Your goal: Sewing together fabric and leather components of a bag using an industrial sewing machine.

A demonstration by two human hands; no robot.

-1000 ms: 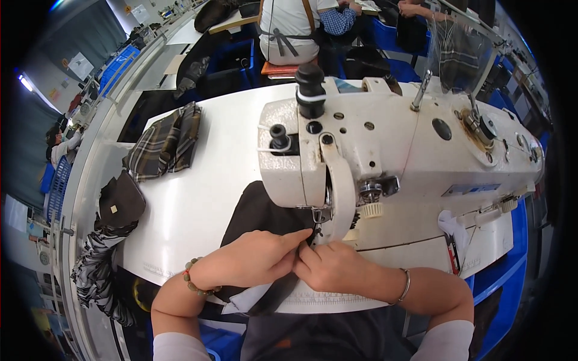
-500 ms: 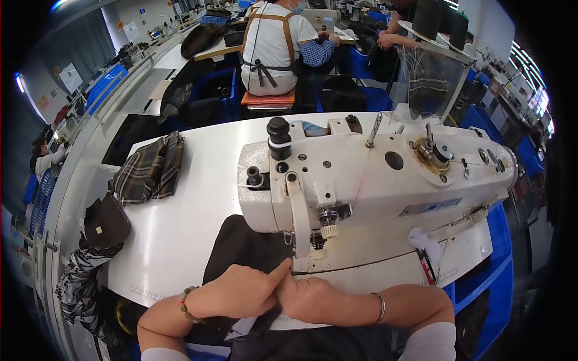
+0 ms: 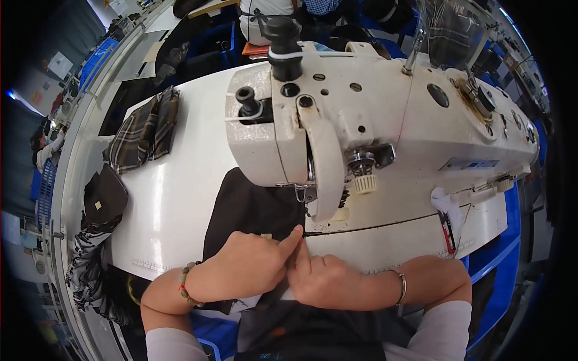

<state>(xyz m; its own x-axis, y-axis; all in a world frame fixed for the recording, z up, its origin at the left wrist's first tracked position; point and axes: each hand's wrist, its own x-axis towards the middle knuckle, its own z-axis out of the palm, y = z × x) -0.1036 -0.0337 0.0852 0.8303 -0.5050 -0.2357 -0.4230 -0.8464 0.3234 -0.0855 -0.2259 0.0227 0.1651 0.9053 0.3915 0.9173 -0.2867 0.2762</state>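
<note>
Two bare hands, which I watch through the head camera, meet at the right edge of a dark cloth [image 3: 241, 207] that lies on a white surface [image 3: 186, 210]. I see the left hand [image 3: 250, 262] with its index finger [image 3: 294, 237] extended and its tip at that edge, the others curled beneath; I can't make out whether they grip anything. The right hand [image 3: 328, 283] has its fingers bunched close together, just beside and below the left index finger; whether they pinch the cloth is hidden from me. The cloth spreads left of and beyond the fingers, partly under the left hand, with a small pale tag [image 3: 266, 236] showing just above that hand's knuckles. A pale piece of material [image 3: 245, 302] peeks out beneath the left wrist, near a beaded bracelet [image 3: 188, 286]. A metal bangle [image 3: 402, 287] circles the right wrist.

Just beyond the fingertips I see the metal presser foot [image 3: 306, 194] of a white sewing machine [image 3: 385, 120], whose body stretches away to their right. Well left of the fingers lie folded plaid pieces [image 3: 141, 132], a dark brown piece with a small light label [image 3: 108, 192], and a gathered black-and-white bundle [image 3: 90, 277]. To their right rest a red-and-black tool [image 3: 447, 233] and a crumpled white cloth [image 3: 444, 201]. Far beyond, a person in white [image 3: 262, 18] sits facing away.
</note>
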